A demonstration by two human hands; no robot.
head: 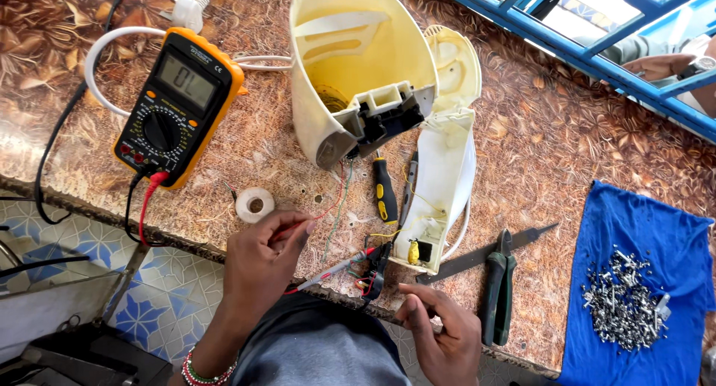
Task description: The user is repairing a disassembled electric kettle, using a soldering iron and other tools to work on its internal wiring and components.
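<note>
- Left hand fingers pinch the red probe, tip at the wiring cluster on the counter edge.
- Right hand fingers pinch the black probe — partly hidden.
- Probes: light, stiff — grip the insulated shaft. Wires: thin, fragile.
- Beyond: opened kettle, multimeter.

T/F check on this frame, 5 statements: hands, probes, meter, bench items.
1. The left hand holds the red probe. True.
2. The meter lies on the blue cloth. False: it lies on the brown table, far left.
3. The screws sit on the blue cloth. True.
4. The pliers are in the right hand. False: they lie on the table beside it.
5. The kettle stands upright. False: it lies on its side.
</note>
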